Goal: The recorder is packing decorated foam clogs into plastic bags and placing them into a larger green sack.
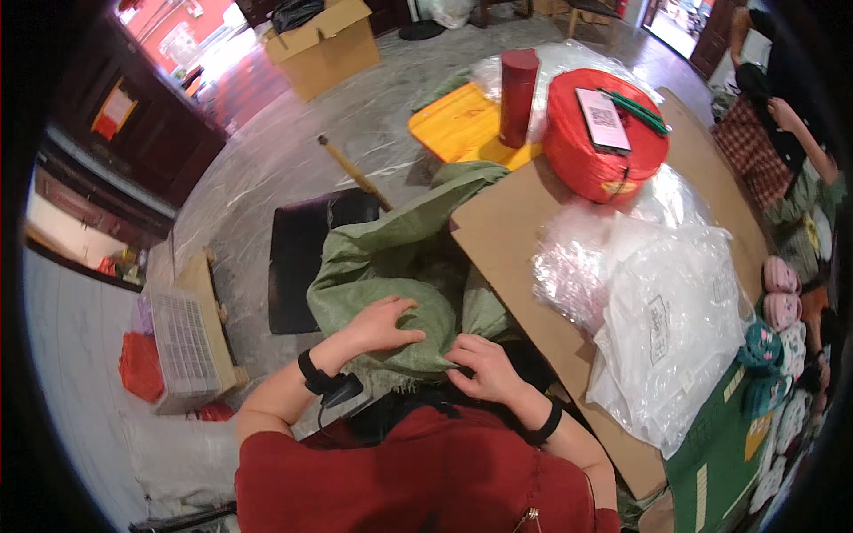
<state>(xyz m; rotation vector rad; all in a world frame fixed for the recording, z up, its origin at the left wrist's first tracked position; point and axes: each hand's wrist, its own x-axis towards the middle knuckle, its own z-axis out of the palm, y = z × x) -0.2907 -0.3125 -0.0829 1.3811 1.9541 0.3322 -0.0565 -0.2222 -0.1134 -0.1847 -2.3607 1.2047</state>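
Observation:
A green woven sack stands in front of me with its mouth spread and its rim slack. My right hand pinches the near edge of the sack between thumb and fingers. On the near left side of the sack rests my left hand, thumb and fingers apart, not gripping the cloth. What lies deep inside the sack is in shadow, and I cannot make it out.
Right of the sack, a cardboard-topped table holds clear plastic bags, a red twine roll with a phone on it, and a red tumbler. Left stand a black seat and a white crate. Another person stands far right.

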